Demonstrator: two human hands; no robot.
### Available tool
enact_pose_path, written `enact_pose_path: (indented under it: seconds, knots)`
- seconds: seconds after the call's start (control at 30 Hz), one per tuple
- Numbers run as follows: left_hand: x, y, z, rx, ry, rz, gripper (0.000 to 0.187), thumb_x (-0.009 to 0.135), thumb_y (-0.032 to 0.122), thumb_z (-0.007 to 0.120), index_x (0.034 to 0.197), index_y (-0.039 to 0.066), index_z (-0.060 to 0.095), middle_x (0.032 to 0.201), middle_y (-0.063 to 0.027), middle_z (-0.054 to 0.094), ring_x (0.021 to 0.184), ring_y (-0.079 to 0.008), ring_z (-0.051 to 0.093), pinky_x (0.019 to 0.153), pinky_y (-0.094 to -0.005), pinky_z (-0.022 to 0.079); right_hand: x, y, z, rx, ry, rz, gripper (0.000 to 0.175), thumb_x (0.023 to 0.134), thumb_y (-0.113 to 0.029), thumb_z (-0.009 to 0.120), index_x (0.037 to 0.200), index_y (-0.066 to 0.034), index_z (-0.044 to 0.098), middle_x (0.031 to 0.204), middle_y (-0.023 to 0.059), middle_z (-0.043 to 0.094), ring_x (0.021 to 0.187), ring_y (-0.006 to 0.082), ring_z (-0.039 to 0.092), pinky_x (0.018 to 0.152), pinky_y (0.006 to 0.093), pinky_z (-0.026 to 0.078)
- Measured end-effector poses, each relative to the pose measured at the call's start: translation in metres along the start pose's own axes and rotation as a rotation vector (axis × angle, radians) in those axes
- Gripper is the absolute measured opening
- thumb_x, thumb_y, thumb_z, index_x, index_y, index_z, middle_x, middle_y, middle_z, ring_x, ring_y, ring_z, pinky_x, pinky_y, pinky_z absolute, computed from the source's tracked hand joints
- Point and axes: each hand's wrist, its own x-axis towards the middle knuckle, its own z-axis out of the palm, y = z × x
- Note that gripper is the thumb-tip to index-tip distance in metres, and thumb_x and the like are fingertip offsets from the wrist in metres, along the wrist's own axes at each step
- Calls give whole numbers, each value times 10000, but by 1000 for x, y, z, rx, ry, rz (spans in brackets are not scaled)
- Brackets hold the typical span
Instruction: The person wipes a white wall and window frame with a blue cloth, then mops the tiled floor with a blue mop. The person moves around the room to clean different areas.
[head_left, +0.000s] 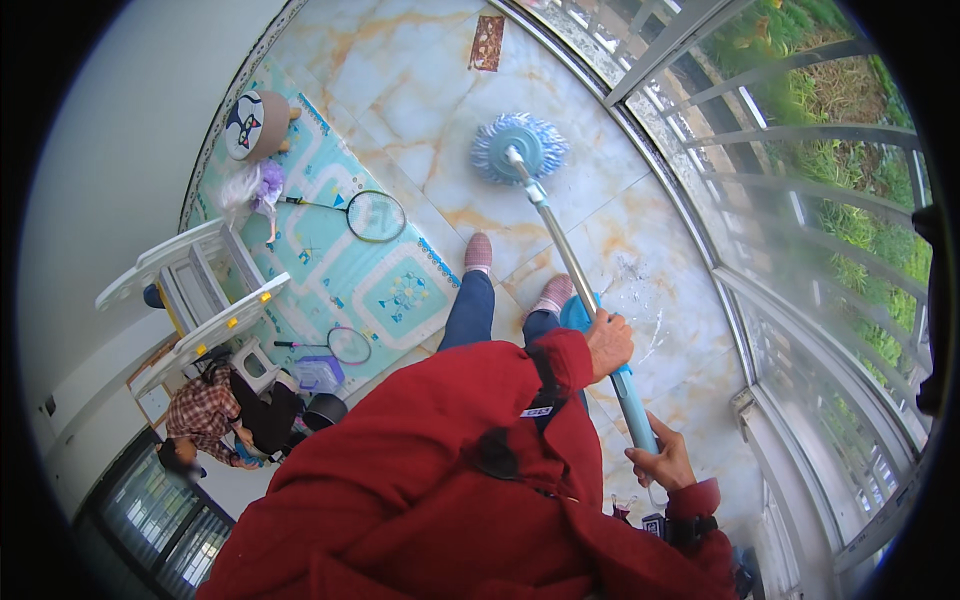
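Observation:
A spin mop with a blue-and-white strand head (519, 148) rests on the marbled tile floor ahead of my feet. Its metal pole (556, 232) slopes down towards me and ends in a light-blue grip (634, 409). My left hand (609, 345) is closed around the pole just above that grip. Lower down, my right hand (666, 456) holds the grip near its end. A blue plastic object (577, 311) lies partly hidden behind the pole, beside my right slipper (553, 292). White marks and bits (645, 322) show on the tiles to its right.
At left, a patterned play mat (322, 262) bears two badminton rackets (375, 216), a doll (268, 184), a round cat stool (256, 126) and a white slatted piece of furniture (210, 277). A person (202, 412) sits beyond, near a small stool (256, 364). Sliding glass doors (750, 300) border the right.

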Motion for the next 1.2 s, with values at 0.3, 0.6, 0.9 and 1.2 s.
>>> enact_pose_path:
  seconds: [0.3,0.6,0.9,1.2]
  knots:
    - [-101,-210,-17,147,9,-374,187,674,100,632,847,168,607,912,-47,570,949,-262,516,767,-432,372,152,-118,100,-183,-422,-358,635,782,-18,608,1375,-33,382,596,49,539,433,125,513,414,275,415]
    - [-242,-393,-31,223,55,-700,187,751,38,575,910,138,573,951,-82,556,954,-296,528,708,-413,472,274,-226,294,-104,-501,-346,259,759,-48,643,980,54,555,624,67,559,452,121,520,397,276,428]
    - [-173,-295,22,120,64,-447,129,738,100,588,863,133,582,907,-78,546,939,-291,522,584,-350,517,204,-144,203,61,-398,-244,278,818,-85,626,1077,-20,551,621,20,520,442,88,491,393,240,389]
    - [-100,-132,-29,-317,-85,184,206,657,56,655,857,87,617,902,-94,567,961,-286,540,664,-377,517,4,-80,142,93,29,28,603,786,-5,642,1349,-25,430,636,22,531,462,96,502,399,255,401]
